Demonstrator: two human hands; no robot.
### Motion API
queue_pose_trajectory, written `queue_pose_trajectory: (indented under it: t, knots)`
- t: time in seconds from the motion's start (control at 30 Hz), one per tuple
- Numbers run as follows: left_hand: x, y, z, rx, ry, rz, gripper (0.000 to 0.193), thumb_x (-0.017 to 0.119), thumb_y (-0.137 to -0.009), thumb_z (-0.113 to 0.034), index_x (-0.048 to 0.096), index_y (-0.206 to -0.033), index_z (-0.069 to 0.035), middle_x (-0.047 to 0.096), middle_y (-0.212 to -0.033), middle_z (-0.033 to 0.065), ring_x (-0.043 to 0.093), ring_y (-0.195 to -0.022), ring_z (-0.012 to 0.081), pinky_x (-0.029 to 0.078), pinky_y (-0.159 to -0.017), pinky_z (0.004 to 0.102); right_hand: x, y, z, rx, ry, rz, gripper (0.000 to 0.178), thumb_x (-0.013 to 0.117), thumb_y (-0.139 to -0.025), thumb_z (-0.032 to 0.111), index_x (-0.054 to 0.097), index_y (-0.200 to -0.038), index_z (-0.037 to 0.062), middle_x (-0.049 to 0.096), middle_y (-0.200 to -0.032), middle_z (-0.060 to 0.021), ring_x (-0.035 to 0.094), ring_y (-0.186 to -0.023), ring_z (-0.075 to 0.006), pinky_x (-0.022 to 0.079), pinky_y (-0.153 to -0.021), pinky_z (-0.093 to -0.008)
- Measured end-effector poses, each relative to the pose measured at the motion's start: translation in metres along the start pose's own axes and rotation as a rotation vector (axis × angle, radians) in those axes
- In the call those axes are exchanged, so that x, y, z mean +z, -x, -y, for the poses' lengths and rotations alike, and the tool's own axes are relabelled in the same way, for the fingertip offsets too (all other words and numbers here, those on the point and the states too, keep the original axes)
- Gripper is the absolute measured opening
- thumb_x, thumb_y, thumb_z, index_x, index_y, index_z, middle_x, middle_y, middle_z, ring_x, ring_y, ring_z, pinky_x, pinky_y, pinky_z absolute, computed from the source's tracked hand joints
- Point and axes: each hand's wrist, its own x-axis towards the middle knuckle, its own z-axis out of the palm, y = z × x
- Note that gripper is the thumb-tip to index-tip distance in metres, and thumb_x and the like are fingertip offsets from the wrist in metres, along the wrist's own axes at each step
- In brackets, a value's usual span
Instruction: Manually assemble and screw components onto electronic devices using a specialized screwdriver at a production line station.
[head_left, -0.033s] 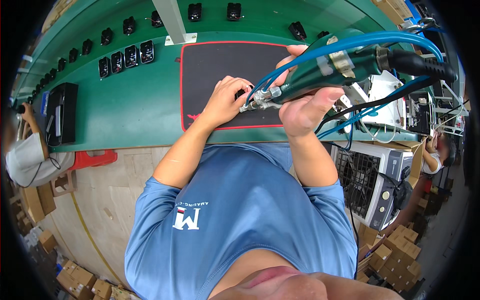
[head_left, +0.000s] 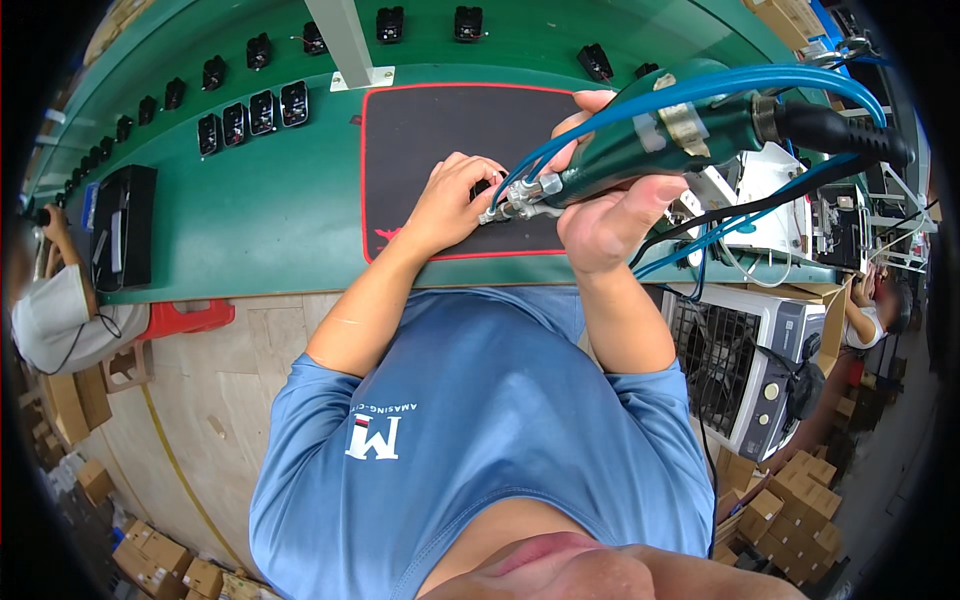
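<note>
My right hand (head_left: 610, 225) is wrapped round a green electric screwdriver (head_left: 625, 145) with a metal nose and blue air hoses (head_left: 740, 78). The tool lies slantwise, its nose pointing to the lower left. My left hand (head_left: 455, 200) rests on the black mat (head_left: 430, 130) with a red border, its fingers curled over a small black part (head_left: 481, 186). Most of that part is hidden by the fingers and the tool's nose. The tip of the nose is right beside my left fingers; whether it touches the part I cannot tell.
Several black housings (head_left: 262, 112) stand left on the green bench, with more along its back edge. A grey post (head_left: 345, 45) rises behind the mat. White equipment (head_left: 780, 200) and cables are at right, above a fan unit (head_left: 745, 360). Other people work at both sides.
</note>
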Motion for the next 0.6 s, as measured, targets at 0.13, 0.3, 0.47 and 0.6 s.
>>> queue_pose_trajectory:
  t: [0.13,0.3,0.47,0.6]
  knots:
    - [0.001,0.000,0.001,-0.034,0.002,0.032,0.011,0.067,-0.082,-0.012,0.060,-0.091,-0.009,0.067,-0.101,-0.0001,0.055,-0.093,0.0241,0.040,-0.089,0.0375,0.002,-0.001,-0.002,-0.009,-0.033,0.013,0.086,0.042,-0.090,0.071,0.053,-0.118,-0.0091,0.057,-0.085,-0.0100,0.056,-0.071,-0.0147,0.044,-0.058,-0.0269]
    - [0.001,0.000,0.001,-0.026,0.012,0.017,0.013,0.068,-0.082,-0.014,0.061,-0.091,-0.009,0.067,-0.101,-0.0003,0.054,-0.093,0.0239,0.040,-0.088,0.0373,0.007,-0.002,-0.002,-0.009,0.088,-0.029,0.093,0.029,-0.088,0.078,0.049,-0.116,-0.0084,0.059,-0.076,-0.0124,0.057,-0.062,-0.0155,0.050,-0.052,-0.0267]
    - [0.001,0.000,0.002,0.003,-0.016,0.010,0.013,0.069,-0.081,-0.014,0.062,-0.092,-0.010,0.067,-0.102,-0.0003,0.054,-0.093,0.0241,0.040,-0.087,0.0373,0.000,0.000,-0.007,-0.023,0.097,0.054,0.092,0.031,-0.088,0.078,0.047,-0.122,-0.0061,0.061,-0.086,-0.0156,0.057,-0.062,-0.0153,0.050,-0.052,-0.0271]
    - [0.000,-0.001,0.003,-0.006,0.008,0.019,0.014,0.069,-0.081,-0.012,0.063,-0.093,-0.010,0.067,-0.102,0.0000,0.054,-0.092,0.0243,0.040,-0.088,0.0373,0.013,0.001,-0.004,-0.019,0.093,-0.067,0.092,0.031,-0.088,0.078,0.048,-0.119,-0.0063,0.061,-0.080,-0.0138,0.057,-0.062,-0.0155,0.049,-0.052,-0.0261]
